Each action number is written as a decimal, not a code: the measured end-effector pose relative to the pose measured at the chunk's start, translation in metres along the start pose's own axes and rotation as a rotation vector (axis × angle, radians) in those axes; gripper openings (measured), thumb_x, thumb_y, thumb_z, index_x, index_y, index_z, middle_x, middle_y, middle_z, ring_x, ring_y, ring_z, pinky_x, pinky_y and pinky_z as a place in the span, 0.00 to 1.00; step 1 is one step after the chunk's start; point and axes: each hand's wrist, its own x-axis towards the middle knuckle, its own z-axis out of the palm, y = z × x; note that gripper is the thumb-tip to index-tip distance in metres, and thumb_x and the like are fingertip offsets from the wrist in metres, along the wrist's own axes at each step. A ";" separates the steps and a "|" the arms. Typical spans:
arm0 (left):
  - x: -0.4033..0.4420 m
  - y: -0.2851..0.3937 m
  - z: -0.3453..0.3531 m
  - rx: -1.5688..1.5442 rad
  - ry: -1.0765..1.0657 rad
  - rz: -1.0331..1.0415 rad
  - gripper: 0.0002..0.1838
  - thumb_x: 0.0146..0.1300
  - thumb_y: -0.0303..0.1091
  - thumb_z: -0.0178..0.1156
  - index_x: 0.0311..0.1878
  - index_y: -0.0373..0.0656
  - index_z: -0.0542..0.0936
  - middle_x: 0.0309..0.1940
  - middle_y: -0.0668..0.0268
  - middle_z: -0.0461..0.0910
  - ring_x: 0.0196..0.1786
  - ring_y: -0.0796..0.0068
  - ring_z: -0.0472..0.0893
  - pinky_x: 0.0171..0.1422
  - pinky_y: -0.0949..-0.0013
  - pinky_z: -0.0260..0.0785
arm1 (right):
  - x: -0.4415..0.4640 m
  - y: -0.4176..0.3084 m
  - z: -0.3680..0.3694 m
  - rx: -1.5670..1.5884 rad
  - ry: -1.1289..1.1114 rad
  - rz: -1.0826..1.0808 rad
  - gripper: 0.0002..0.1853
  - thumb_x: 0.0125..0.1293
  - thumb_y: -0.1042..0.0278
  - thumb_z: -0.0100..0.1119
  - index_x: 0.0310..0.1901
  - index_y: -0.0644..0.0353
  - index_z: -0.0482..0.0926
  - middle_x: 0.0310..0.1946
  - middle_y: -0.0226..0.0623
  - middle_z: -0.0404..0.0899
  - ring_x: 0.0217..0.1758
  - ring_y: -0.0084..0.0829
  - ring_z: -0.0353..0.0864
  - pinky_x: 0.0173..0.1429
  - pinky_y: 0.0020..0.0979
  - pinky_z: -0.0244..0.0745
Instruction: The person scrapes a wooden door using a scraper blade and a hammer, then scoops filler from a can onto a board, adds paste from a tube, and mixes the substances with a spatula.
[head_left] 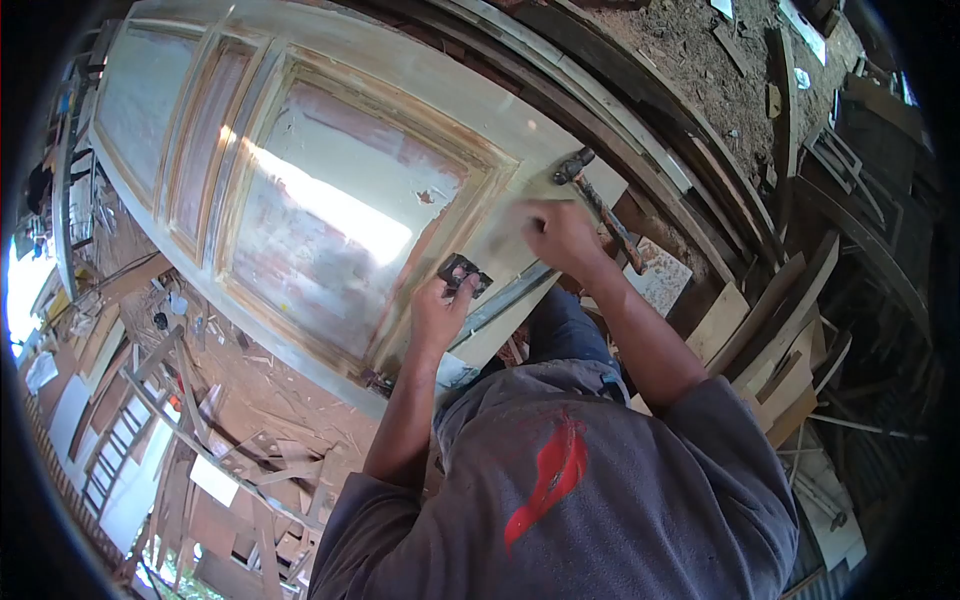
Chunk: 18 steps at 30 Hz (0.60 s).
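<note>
A paneled wooden door (510, 135) lies flat in front of me, its face patchy with pale paint and bare brownish molding. My left hand (437, 318) is closed on a small dark block-like piece (462, 272) with a pinkish patch on it, held over the door's near end. What the piece is I cannot make out. To its right, my right hand (565, 240) hovers over the same end with fingers curled and fingertips blurred by motion; anything in them is hidden. Just beyond that hand a hammer (605, 212) rests across the door's edge.
Long wooden boards (660, 150) run along the door's right side. Offcuts and planks (790, 370) are piled at the right. Scraps and shavings cover the ground (240, 375) on the left, with a ladder-like frame (110, 460) farther out. A metal-looking strip (510, 298) lies at the door's near edge.
</note>
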 end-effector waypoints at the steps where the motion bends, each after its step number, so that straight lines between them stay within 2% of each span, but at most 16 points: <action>1: -0.003 0.001 -0.001 -0.022 0.016 0.001 0.10 0.76 0.29 0.71 0.52 0.32 0.86 0.42 0.66 0.90 0.44 0.83 0.84 0.49 0.73 0.79 | -0.001 -0.005 -0.001 -0.094 -0.009 0.086 0.23 0.64 0.67 0.63 0.61 0.52 0.89 0.37 0.47 0.92 0.40 0.52 0.91 0.49 0.48 0.86; 2: -0.005 -0.001 -0.003 -0.021 0.019 -0.004 0.10 0.76 0.29 0.71 0.52 0.32 0.86 0.42 0.66 0.90 0.44 0.83 0.84 0.48 0.72 0.79 | 0.001 -0.010 -0.001 -0.187 -0.015 0.170 0.21 0.64 0.67 0.63 0.58 0.52 0.91 0.37 0.46 0.92 0.41 0.51 0.91 0.50 0.48 0.86; 4: -0.012 -0.007 -0.007 -0.017 0.030 -0.019 0.10 0.76 0.30 0.71 0.52 0.32 0.86 0.42 0.67 0.90 0.43 0.83 0.84 0.48 0.72 0.79 | -0.003 -0.009 0.005 -0.163 -0.175 0.091 0.21 0.64 0.68 0.63 0.58 0.52 0.91 0.37 0.47 0.91 0.40 0.50 0.91 0.50 0.46 0.86; 6: -0.020 -0.005 -0.012 0.033 0.020 -0.014 0.10 0.76 0.29 0.71 0.52 0.32 0.86 0.42 0.67 0.90 0.42 0.83 0.84 0.47 0.71 0.79 | -0.013 0.007 0.021 0.077 -0.482 -0.235 0.24 0.66 0.70 0.63 0.64 0.53 0.88 0.34 0.51 0.89 0.36 0.50 0.90 0.49 0.44 0.85; 7: -0.026 -0.001 -0.015 0.057 0.017 -0.015 0.10 0.76 0.29 0.71 0.52 0.32 0.86 0.42 0.67 0.90 0.42 0.83 0.84 0.47 0.70 0.80 | -0.019 -0.010 0.021 0.123 -0.441 -0.176 0.25 0.65 0.69 0.65 0.66 0.53 0.87 0.34 0.51 0.89 0.36 0.48 0.89 0.49 0.44 0.85; 9: -0.037 0.009 -0.021 0.080 0.035 -0.019 0.11 0.75 0.35 0.72 0.48 0.35 0.87 0.37 0.67 0.90 0.38 0.82 0.84 0.43 0.68 0.78 | -0.040 -0.043 0.025 0.210 -0.361 -0.064 0.28 0.65 0.68 0.67 0.68 0.54 0.86 0.35 0.49 0.88 0.37 0.43 0.89 0.50 0.43 0.84; 10: -0.042 0.011 -0.024 0.092 0.046 -0.019 0.12 0.75 0.38 0.73 0.46 0.37 0.88 0.34 0.66 0.90 0.36 0.82 0.84 0.42 0.67 0.77 | -0.048 -0.048 0.034 0.261 -0.313 -0.140 0.27 0.66 0.65 0.73 0.67 0.58 0.85 0.43 0.47 0.89 0.41 0.36 0.88 0.53 0.41 0.83; 13: -0.055 -0.025 -0.020 -0.244 0.087 0.071 0.11 0.75 0.37 0.73 0.44 0.37 0.87 0.33 0.68 0.89 0.36 0.83 0.81 0.42 0.69 0.76 | -0.077 -0.064 0.057 0.356 -0.503 -0.095 0.25 0.69 0.62 0.76 0.64 0.61 0.86 0.48 0.47 0.89 0.46 0.33 0.88 0.56 0.38 0.82; 14: -0.061 -0.039 -0.020 -0.335 0.092 0.036 0.10 0.75 0.36 0.72 0.42 0.38 0.87 0.32 0.70 0.87 0.37 0.85 0.80 0.42 0.71 0.75 | -0.087 -0.073 0.064 0.325 -0.540 0.003 0.22 0.70 0.61 0.78 0.60 0.62 0.87 0.46 0.43 0.90 0.47 0.27 0.87 0.56 0.35 0.81; 17: -0.092 -0.044 -0.047 -0.394 -0.012 0.026 0.09 0.75 0.35 0.72 0.42 0.39 0.87 0.31 0.72 0.85 0.36 0.85 0.79 0.42 0.72 0.73 | -0.111 -0.095 0.088 0.343 -0.529 0.152 0.17 0.70 0.64 0.78 0.55 0.62 0.89 0.43 0.38 0.91 0.48 0.24 0.87 0.56 0.33 0.80; 18: -0.105 -0.050 -0.054 -0.409 0.003 0.054 0.10 0.76 0.36 0.71 0.42 0.39 0.87 0.30 0.75 0.83 0.36 0.86 0.77 0.43 0.73 0.72 | -0.121 -0.098 0.100 0.389 -0.492 0.163 0.12 0.68 0.67 0.79 0.48 0.63 0.90 0.38 0.33 0.91 0.44 0.22 0.86 0.53 0.33 0.81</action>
